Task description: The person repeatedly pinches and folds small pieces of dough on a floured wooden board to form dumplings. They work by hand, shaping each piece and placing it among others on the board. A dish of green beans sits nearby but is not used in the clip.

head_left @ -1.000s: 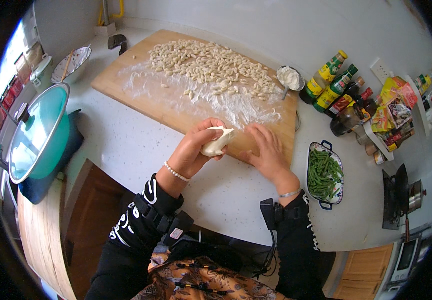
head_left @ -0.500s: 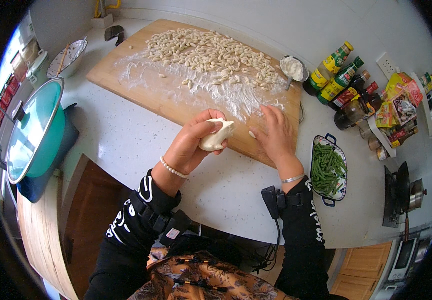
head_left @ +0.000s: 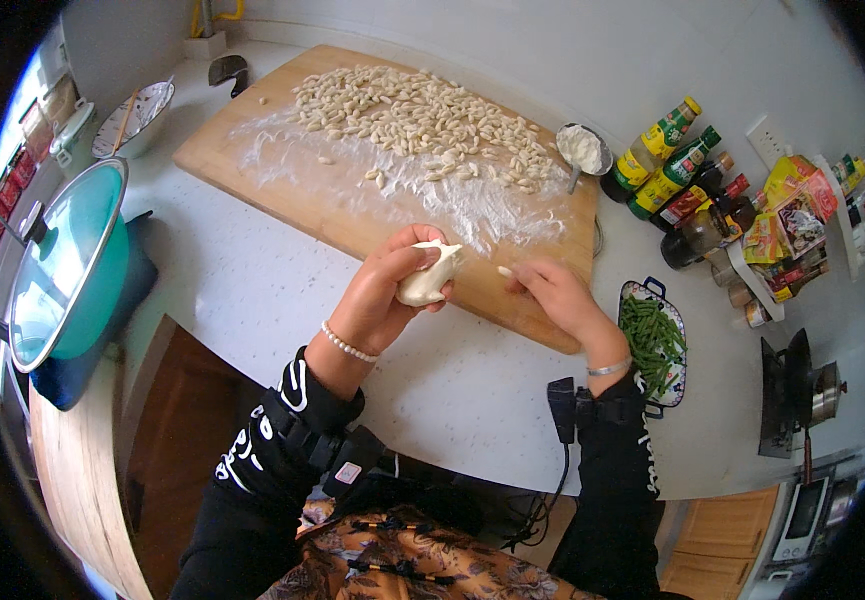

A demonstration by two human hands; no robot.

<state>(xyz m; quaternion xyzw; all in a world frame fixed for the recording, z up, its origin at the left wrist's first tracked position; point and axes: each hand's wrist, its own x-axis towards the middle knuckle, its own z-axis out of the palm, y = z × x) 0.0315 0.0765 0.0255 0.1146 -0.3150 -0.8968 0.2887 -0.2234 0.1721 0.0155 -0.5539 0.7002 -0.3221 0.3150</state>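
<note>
My left hand [head_left: 370, 290] is closed round a smooth lump of pale dough [head_left: 430, 278], held just above the near edge of a wooden board [head_left: 352, 215]. To its right, my right hand [head_left: 557, 295] is low over the board's near right part with its fingers curled together. A small piece of dough [head_left: 505, 271] shows at its fingertips, apparently pinched there; the curled fingers hide part of the grip. Many small shaped dough pieces [head_left: 402, 110] are spread over the far half of the board, with loose white flour [head_left: 472, 215] on the wood before them.
A scoop of flour [head_left: 582, 150] rests at the board's right corner. Sauce bottles [head_left: 652, 150] and a dish of cut green beans [head_left: 652, 340] stand to the right. On the left are a lidded teal pot [head_left: 77, 265], a patterned bowl [head_left: 142, 125] and a dark scraper [head_left: 227, 70].
My right hand has turned and drawn its spread fingers in toward the small dough piece, its wrist shifting right. My left hand still holds the lump in nearly the same place.
</note>
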